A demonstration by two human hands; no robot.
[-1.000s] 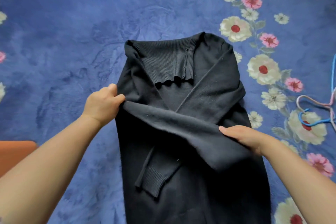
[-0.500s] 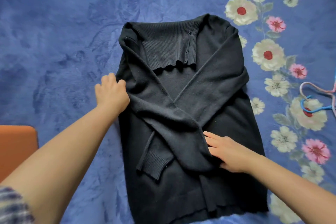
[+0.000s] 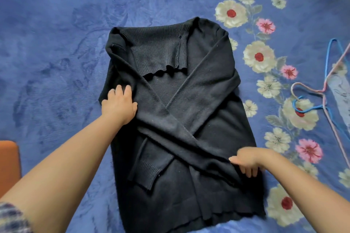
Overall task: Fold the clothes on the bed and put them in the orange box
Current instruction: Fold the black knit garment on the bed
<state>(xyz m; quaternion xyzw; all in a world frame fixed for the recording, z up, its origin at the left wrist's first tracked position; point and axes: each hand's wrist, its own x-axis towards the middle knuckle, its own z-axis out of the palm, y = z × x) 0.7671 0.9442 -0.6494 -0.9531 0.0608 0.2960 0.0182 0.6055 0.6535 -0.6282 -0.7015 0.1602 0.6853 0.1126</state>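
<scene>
Blue flowered bedding [image 3: 56,43] is lying under a black sweater [image 3: 198,119], its sleeves crossed over its front. Since a moment ago the left hand [image 3: 119,104] has been sliding onto the sweater's left edge, fingers straight and pressing, while the right hand [image 3: 246,161] has moved to its right side, now pinching the sleeve end. Orange box [image 3: 8,164] and hangers [image 3: 320,98] are flanking the sweater.

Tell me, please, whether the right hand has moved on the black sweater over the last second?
Yes. The right hand has slid along the folded sleeve toward the sweater's right edge and nearer its hem, judged against the ribbed cuff lying on the sweater's front.
</scene>
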